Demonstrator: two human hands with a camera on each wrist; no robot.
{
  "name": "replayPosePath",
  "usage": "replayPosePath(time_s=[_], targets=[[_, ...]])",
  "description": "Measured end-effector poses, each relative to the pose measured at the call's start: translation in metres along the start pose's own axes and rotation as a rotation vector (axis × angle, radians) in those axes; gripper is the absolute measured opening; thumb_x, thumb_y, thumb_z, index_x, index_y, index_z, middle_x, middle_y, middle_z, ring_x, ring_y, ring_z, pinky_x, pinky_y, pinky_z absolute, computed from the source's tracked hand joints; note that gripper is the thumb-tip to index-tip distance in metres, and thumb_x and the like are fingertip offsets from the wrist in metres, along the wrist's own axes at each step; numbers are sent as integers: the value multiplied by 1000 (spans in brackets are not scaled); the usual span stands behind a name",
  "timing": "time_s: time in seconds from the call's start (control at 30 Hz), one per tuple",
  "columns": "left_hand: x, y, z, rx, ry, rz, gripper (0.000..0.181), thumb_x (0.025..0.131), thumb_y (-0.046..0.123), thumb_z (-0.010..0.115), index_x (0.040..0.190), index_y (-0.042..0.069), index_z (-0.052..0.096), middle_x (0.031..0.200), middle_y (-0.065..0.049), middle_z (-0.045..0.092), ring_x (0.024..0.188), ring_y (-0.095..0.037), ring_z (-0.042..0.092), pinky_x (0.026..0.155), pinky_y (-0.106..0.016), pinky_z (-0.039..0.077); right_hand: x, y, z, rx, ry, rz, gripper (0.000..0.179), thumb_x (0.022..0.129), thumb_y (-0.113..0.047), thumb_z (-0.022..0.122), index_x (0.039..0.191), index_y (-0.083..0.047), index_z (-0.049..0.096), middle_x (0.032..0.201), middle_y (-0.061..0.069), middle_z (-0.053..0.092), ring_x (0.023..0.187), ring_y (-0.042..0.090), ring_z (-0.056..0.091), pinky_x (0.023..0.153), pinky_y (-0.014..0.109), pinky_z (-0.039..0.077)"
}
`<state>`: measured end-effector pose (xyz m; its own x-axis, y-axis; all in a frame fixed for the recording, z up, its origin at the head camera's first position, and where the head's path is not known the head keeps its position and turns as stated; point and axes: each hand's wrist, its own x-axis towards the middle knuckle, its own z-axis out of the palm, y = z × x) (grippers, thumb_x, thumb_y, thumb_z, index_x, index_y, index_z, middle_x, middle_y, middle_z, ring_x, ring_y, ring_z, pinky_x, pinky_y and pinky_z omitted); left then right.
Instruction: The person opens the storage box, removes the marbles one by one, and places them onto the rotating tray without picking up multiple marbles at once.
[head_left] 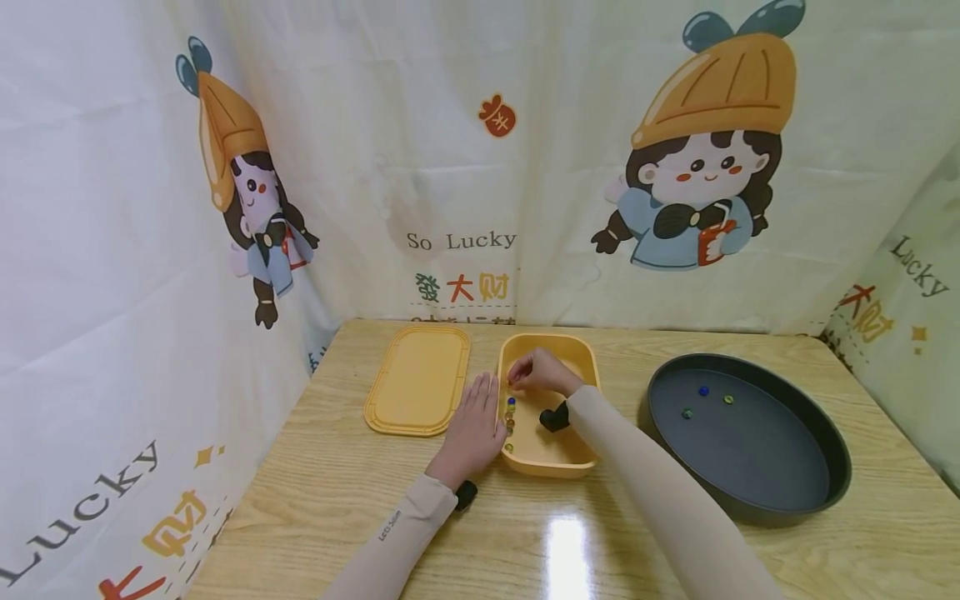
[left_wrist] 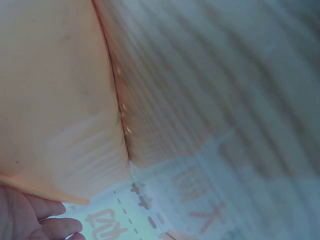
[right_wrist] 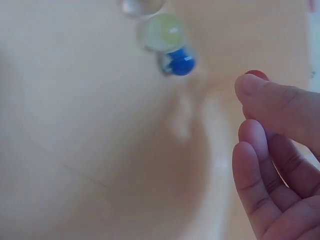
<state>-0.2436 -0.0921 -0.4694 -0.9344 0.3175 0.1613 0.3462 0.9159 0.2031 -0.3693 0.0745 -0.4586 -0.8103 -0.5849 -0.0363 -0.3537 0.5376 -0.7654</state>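
Observation:
Inside the yellow plastic box [head_left: 551,469], my right hand [head_left: 542,372] pinches a red marble [right_wrist: 257,75] between thumb and finger. Only a sliver of that marble shows past the thumb tip. Several glass marbles stand in a row along the box's left wall, a blue marble [right_wrist: 181,62] at the far end and a pale green marble [right_wrist: 164,33] beside it. My left hand [head_left: 471,425] lies along the outside of the left wall, its fingers straight and pointing away from me. In the left wrist view, fingers [left_wrist: 52,226] show at the box's edge.
A flat yellow lid [head_left: 418,379] lies left of the box on the wooden table [head_left: 300,492]. To the right stands a round dark tray [head_left: 757,446] holding a blue marble [head_left: 703,391], a yellowish marble [head_left: 728,400] and a green marble [head_left: 687,413]. Printed curtains [head_left: 570,167] hang behind.

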Motion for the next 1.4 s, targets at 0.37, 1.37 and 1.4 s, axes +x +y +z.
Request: replayPosePath(time_s=[0.37,1.37,1.4], targets=[[0,-1,0,4,15,13,64,94,24,45,148,-3,23,154,-21,24,144,-33,22,117,-45,21,-23,-19,-22,13,2,-106,12,79,-1,71,90,4,72,87,16,73,72,8,64,70,25,56],[0,0,-1,-32,-8,-1,64,95,24,42,149,-2,18,155,-20,21,145,-32,18,119,-44,17,-126,-11,-112,-57,156,-7,17,81,-11,71,95,-1,72,93,14,70,74,7,63,66,19,54],[0,0,-2,-36,-10,-3,64,95,24,42,149,-2,18,155,-20,21,145,-32,18,119,-44,17,-131,-9,-116,-61,164,0,18,81,-11,71,95,-1,72,93,14,71,74,6,63,65,19,54]])
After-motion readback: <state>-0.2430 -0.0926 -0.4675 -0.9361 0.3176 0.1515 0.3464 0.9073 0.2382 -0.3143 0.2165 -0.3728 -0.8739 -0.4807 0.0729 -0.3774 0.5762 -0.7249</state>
